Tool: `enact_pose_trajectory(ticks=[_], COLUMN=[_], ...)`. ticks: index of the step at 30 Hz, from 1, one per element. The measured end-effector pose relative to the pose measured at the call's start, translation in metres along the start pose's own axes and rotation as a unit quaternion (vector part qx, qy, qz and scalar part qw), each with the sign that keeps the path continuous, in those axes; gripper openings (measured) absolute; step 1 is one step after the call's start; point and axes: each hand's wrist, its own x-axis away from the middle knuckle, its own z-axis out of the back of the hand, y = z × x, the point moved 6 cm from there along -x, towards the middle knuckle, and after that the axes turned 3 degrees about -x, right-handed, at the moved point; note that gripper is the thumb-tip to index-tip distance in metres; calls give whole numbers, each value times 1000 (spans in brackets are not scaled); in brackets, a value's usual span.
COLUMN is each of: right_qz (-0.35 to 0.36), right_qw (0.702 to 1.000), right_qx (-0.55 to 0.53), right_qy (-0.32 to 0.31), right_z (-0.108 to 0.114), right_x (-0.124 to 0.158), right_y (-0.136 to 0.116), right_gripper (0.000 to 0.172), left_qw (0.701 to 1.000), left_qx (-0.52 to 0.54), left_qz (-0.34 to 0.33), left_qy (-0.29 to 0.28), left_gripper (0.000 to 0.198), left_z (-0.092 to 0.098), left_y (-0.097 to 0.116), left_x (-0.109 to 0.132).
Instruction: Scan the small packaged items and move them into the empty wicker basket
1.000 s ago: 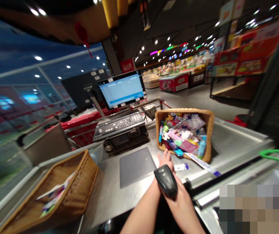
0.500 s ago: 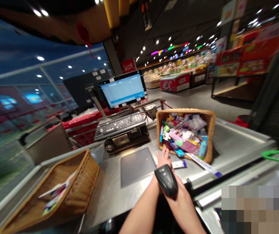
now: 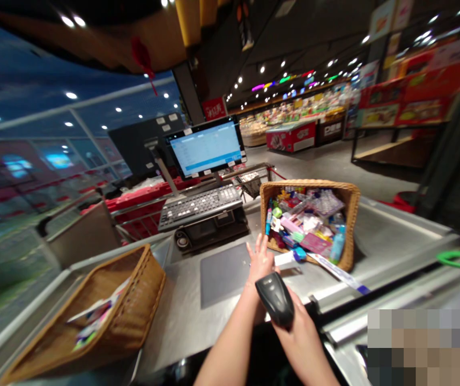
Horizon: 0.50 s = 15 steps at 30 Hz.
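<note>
My right hand [image 3: 304, 332] is wrapped round the grip of a black handheld barcode scanner [image 3: 275, 299], which hides most of its fingers. Ahead of the scanner, my left hand [image 3: 261, 258] reaches to the front left corner of a wicker basket [image 3: 354, 220] heaped with small packaged goods. From the right side of my left hand a slim white package with a blue end [image 3: 284, 259] sticks out, raised off the counter and apparently gripped; the thumb is hidden. Another long white-and-blue package [image 3: 340, 272] leans over the basket's front rim.
A second wicker basket [image 3: 133, 311] with a few items stands at the left. A keyboard [image 3: 201, 206] and lit monitor [image 3: 208, 147] are behind a grey plate [image 3: 224, 276] in the metal counter [image 3: 173, 321]. Shopping carts stand beyond.
My left hand has shifted a little left. The slim white package that lay on the counter is now lifted beside it. The scanner stays in my right hand, almost unmoved.
</note>
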Motion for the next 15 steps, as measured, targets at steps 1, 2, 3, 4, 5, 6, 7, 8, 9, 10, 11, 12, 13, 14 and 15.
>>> enact_pose_trajectory(ticks=[1,2,3,4,5,6,7,8,9,10,11,12,13,14,15], right_qz=[1,1,2,2,2,1,0,-2,-4,-5,-7,-9,-11,-12,-13], right_qw=[1000,1000,1000,1000,1000,1000,1000,1000,1000,1000,1000,1000,1000,1000,1000], right_qx=[-3,-5,-7,-8,-8,-7,-6,-3,-2,0,-1,-2,-4,-7,-11], right_qy=[-2,-4,-8,-10,-11,-12,-13,-15,-16,-17,-15,-11,-7,-2,2], right_z=[0,-1,-1,-1,-2,-2,-3,-3,-4,-4,-4,-4,-4,-4,-4], right_x=[0,0,-1,-1,-1,0,0,0,0,1,1,1,2,2,2], right_y=[-1,-2,-2,-3,-3,-2,-2,-1,0,1,1,2,2,2,3], right_gripper=[56,56,57,57,58,58,59,59,60,60,60,60,59,58,58], left_qw=[1000,1000,1000,1000,1000,1000,1000,999,999,999,999,999,999,999,999], left_qx=[0,-1,-3,-5,-6,-7,-7,-7,-5,-3,-1,1,2,4,5], left_qz=[2,3,4,3,4,6,9,13,17,21,24,26,28,29,31], left_qy=[1,4,8,12,16,21,26,30,34,38,41,43,44,44,45], left_gripper=[19,19,19,20,20,19,19,18,18,18,17,17,17,16,16], left_z=[4,8,11,14,17,19,20,22,23,24,25,25,26,27,27], left_y=[0,0,0,-1,-2,-3,-4,-6,-7,-9,-10,-11,-12,-13,-13], left_x=[1,2,3,4,5,6,7,8,8,9,10,11,12,12,13])
